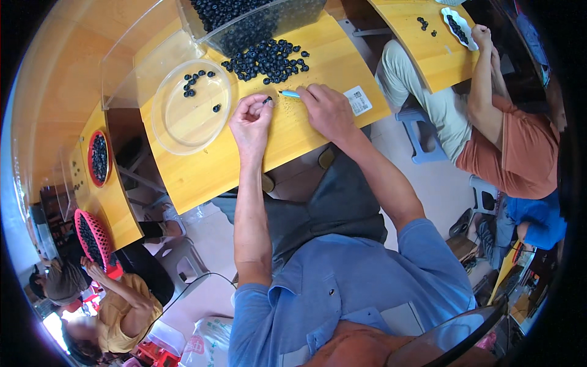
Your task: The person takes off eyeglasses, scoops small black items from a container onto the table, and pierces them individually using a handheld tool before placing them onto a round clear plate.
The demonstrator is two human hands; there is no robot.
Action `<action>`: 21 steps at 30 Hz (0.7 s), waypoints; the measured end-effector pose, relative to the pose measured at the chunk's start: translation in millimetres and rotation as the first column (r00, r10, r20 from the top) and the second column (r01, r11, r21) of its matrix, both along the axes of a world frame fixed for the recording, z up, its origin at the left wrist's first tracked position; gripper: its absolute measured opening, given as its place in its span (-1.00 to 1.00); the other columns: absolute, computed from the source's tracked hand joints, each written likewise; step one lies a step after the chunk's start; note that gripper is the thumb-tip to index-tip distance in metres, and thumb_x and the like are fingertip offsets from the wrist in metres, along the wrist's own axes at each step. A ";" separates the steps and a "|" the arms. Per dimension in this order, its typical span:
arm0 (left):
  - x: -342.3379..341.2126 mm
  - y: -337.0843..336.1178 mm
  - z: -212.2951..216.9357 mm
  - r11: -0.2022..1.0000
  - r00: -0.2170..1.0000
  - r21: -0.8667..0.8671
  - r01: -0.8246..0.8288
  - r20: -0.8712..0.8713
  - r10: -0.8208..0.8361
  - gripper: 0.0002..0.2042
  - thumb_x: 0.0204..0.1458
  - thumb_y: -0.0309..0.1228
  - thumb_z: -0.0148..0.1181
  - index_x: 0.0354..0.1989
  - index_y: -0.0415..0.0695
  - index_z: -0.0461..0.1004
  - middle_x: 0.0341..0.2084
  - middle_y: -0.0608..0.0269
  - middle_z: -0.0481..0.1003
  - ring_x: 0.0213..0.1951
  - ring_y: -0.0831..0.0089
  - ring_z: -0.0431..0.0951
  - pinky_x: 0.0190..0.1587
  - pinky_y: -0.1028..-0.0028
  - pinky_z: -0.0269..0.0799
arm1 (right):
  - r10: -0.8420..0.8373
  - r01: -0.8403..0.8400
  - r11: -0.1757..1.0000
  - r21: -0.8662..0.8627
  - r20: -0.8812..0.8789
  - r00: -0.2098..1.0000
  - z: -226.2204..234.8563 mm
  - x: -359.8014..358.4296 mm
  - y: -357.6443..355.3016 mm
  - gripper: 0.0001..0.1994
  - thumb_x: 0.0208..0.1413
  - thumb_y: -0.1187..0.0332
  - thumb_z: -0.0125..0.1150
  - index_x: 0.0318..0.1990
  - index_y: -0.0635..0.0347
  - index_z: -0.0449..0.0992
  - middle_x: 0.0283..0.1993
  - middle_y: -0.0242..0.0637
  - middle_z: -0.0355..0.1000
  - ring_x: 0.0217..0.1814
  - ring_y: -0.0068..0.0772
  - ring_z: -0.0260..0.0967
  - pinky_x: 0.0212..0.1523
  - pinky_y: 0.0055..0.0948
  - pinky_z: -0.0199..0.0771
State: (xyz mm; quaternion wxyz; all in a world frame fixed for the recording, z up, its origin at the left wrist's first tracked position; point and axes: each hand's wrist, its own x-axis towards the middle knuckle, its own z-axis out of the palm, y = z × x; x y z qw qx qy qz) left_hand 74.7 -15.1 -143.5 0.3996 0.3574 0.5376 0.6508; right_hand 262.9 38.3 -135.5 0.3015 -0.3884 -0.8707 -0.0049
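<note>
My left hand (251, 119) is pinched on a dark round bead-like piece (267, 100), held just above the table. Facing it, my right hand (328, 110) is closed around a slim light-blue pen-shaped tool (290, 93), whose dark tip points left toward the bead-like piece, a small gap apart. Beyond both hands lies a loose pile of the same dark pieces (269, 61), some with a pale spot. To the left, a round clear shallow dish (160, 125) holds several of them.
A clear bin (263, 24) full of dark pieces stands behind the pile. Pale crumbs and a white label card (358, 100) lie on the yellow table (211, 174). Other people sit at side tables, with a red-rimmed bowl (92, 159), a pink basket (104, 229) and a white dish (468, 33).
</note>
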 end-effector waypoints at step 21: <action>6.6 0.9 4.4 1.000 0.999 0.003 0.024 -0.038 -0.024 -0.71 0.12 -0.73 0.26 0.00 -0.26 0.45 -0.23 0.28 0.53 -0.26 0.60 0.58 -0.11 0.61 0.51 | 0.120 -0.103 0.985 0.139 -0.122 0.985 3.3 3.9 -1.7 -0.73 -0.01 0.43 0.22 -0.10 0.19 0.57 -0.36 -0.34 0.35 -0.35 -0.34 0.46 -0.36 -0.34 0.51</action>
